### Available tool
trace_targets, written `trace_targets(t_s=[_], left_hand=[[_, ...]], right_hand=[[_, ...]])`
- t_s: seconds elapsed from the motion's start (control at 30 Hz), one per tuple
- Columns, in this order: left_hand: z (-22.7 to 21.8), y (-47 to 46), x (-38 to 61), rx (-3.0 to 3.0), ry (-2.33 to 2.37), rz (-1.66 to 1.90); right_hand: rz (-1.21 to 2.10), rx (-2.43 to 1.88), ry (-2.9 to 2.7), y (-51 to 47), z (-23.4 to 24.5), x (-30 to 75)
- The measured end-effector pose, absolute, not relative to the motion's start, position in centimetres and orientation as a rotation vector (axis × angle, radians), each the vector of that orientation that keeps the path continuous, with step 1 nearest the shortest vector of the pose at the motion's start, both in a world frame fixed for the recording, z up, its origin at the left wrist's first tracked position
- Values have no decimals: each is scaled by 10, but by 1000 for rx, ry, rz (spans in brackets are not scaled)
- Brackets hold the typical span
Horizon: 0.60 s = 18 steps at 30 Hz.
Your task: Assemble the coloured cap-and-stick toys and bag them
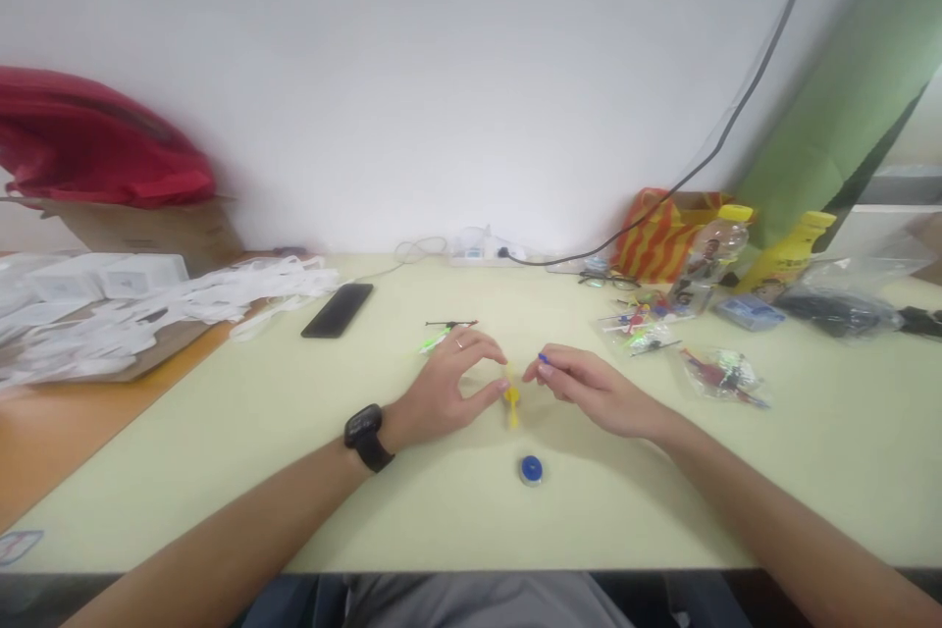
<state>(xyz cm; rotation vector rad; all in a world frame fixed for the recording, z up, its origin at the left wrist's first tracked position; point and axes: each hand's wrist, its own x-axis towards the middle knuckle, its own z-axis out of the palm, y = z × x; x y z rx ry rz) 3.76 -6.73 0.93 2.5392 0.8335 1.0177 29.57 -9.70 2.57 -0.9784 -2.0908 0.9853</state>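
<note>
A small yellow plastic piece (513, 398), long and thin with a rounder middle, is on the table between my hands. My left hand (445, 388), with a ring and a black watch, is beside it. Its thumb and index finger are apart, and the thumb tip is at or very near the yellow piece; contact is unclear. My right hand (596, 388) pinches a small blue plastic piece (543, 358) between thumb and index finger, just right of the yellow piece. Closer to me lies a round blue-topped disc (531, 470). Behind my left hand, green and dark pieces (434, 341) are partly hidden.
A black phone (337, 310) lies left, near white straps (250, 299). Bags of colourful small parts (637, 324) (725, 375) lie right. Behind them stand a striped bag (654, 240), a clear bottle (717, 250) and a yellow bottle (787, 255). A power strip (478, 247) sits by the wall.
</note>
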Motion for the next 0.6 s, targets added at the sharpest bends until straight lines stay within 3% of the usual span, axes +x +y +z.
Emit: trace_targets(t_s=[0.23, 0.6], left_hand=[[19, -87, 41, 2771, 526, 842], [10, -97, 54, 2933, 332, 646]], right_hand=[[760, -1122, -1908, -90, 19, 299], [893, -1102, -1770, -89, 15, 293]])
